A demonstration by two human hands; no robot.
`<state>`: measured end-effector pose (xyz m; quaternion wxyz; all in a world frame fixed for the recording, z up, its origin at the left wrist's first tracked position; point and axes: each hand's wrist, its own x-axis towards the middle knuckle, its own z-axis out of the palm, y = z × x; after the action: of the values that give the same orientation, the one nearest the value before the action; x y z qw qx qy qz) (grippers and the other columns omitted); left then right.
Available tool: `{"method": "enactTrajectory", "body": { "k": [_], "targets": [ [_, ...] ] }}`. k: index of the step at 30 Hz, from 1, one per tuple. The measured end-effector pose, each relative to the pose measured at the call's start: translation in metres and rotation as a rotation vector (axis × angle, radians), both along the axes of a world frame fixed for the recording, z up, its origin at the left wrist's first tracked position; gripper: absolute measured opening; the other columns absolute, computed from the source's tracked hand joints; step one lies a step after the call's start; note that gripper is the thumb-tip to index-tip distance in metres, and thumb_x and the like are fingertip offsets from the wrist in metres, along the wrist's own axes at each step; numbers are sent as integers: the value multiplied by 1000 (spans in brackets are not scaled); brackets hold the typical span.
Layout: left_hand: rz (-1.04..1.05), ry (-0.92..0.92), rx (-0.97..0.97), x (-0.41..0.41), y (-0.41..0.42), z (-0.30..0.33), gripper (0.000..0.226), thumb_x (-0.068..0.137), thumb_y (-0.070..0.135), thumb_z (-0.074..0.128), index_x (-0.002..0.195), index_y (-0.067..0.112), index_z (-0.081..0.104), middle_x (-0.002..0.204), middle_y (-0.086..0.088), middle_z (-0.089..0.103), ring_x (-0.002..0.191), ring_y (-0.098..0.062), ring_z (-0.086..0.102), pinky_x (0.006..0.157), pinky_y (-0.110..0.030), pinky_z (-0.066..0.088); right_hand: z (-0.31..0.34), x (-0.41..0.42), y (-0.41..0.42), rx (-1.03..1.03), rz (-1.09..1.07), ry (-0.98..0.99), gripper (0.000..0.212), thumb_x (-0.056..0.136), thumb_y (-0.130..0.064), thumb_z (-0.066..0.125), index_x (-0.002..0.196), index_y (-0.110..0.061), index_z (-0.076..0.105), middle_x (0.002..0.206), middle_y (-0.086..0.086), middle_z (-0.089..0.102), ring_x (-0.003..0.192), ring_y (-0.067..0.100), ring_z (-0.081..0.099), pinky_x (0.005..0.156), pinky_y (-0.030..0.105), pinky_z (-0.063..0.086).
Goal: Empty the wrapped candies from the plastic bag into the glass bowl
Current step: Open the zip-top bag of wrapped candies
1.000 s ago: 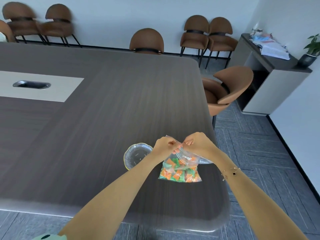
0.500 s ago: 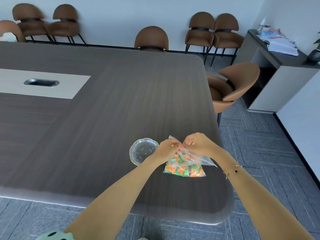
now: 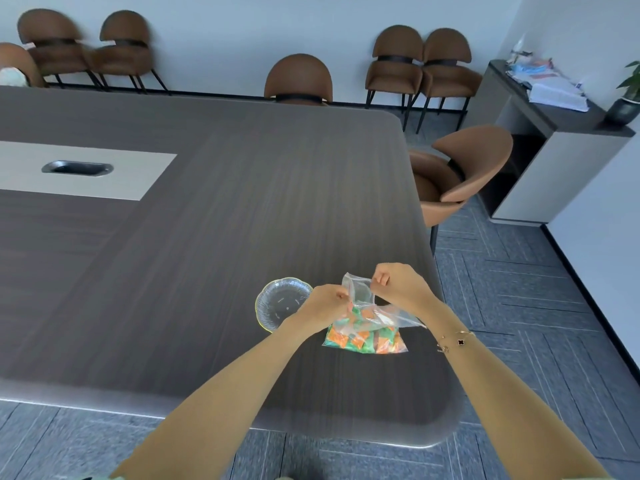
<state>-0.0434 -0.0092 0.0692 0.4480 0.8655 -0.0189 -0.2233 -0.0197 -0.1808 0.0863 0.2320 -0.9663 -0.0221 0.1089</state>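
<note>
A clear plastic bag (image 3: 367,336) full of orange and green wrapped candies rests on the dark table (image 3: 214,237) near its right front corner. My left hand (image 3: 327,303) pinches one side of the bag's top edge. My right hand (image 3: 398,284) pinches the other side, and the mouth gapes between them. An empty glass bowl (image 3: 282,303) with a scalloped rim stands just left of the bag, partly behind my left wrist.
A brown chair (image 3: 460,174) is tucked at the table's right edge, and more chairs line the back wall. A grey cabinet (image 3: 554,140) with papers and a plant stands at the right. The table's front edge (image 3: 242,420) is close to me.
My hands have drawn apart, and the top of the bag has come open between them. The bag stays on the table beside the bowl.
</note>
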Motion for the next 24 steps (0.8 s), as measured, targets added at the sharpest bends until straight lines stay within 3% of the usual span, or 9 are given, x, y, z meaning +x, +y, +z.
{"method": "enactTrajectory", "body": {
  "k": [2, 5, 7, 11, 14, 16, 18, 20, 24],
  "targets": [
    [6, 8, 15, -1, 3, -5, 27, 94, 13, 45, 69, 21, 54, 67, 4, 56, 70, -20, 56, 60, -20, 44, -4, -3, -2, -27, 12, 22, 26, 89, -37, 53, 92, -15, 65, 85, 1, 70, 77, 20, 65, 72, 36, 56],
    [6, 9, 3, -4, 2, -5, 19, 83, 14, 42, 67, 12, 53, 69, -9, 52, 69, -22, 48, 64, -35, 42, -12, -16, 6, -125, 72, 94, 47, 82, -58, 50, 86, -14, 65, 72, -3, 66, 60, 14, 59, 56, 28, 46],
    [21, 6, 11, -5, -1, -3, 16, 76, 16, 41, 65, 12, 51, 70, -9, 47, 68, -20, 42, 65, -38, 37, -18, -22, 12, -172, 102, 134, 47, 82, -53, 51, 85, -9, 67, 71, 1, 64, 60, 19, 57, 52, 28, 39],
    [-102, -48, 173, -11, 3, 2, 35, 82, 21, 48, 50, 20, 32, 52, 3, 33, 48, -14, 29, 49, -28, 25, -17, -15, 8, -267, 143, 136, 28, 90, -34, 50, 85, -9, 64, 69, 1, 59, 69, 23, 62, 54, 29, 43],
    [-171, -74, 275, -15, 14, 1, 32, 81, 24, 45, 53, 18, 32, 50, 3, 31, 46, -14, 27, 47, -30, 23, -5, -5, -9, -437, 76, -34, 26, 97, -28, 44, 100, -10, 63, 95, 7, 67, 85, 25, 65, 64, 31, 45],
    [-140, -78, 276, -16, 19, 0, 31, 82, 21, 44, 53, 17, 33, 51, 3, 33, 47, -14, 29, 48, -30, 25, -1, -6, -18, -426, 52, -59, 39, 96, -44, 43, 94, -11, 63, 86, 4, 66, 76, 21, 63, 58, 28, 41],
    [-99, -85, 252, -17, 21, 1, 34, 85, 21, 44, 53, 19, 32, 50, 4, 35, 46, -13, 31, 48, -29, 26, -3, -13, -17, -389, 50, 47, 58, 87, -65, 39, 72, -13, 60, 62, -2, 55, 57, 15, 55, 49, 25, 36],
    [-80, -93, 246, -17, 21, 2, 35, 86, 22, 43, 53, 19, 31, 50, 4, 35, 46, -12, 31, 47, -28, 26, -9, -23, -10, -403, 73, 177, 62, 80, -74, 40, 62, -17, 51, 54, -6, 48, 48, 10, 48, 46, 22, 34],
    [-110, -105, 265, -18, 23, 4, 37, 85, 23, 44, 52, 20, 29, 49, 5, 31, 44, -12, 28, 46, -27, 24, -24, -29, -7, -337, 134, 256, 50, 92, -55, 43, 95, -11, 64, 59, -6, 48, 52, 8, 48, 48, 21, 36]
  ]
}}
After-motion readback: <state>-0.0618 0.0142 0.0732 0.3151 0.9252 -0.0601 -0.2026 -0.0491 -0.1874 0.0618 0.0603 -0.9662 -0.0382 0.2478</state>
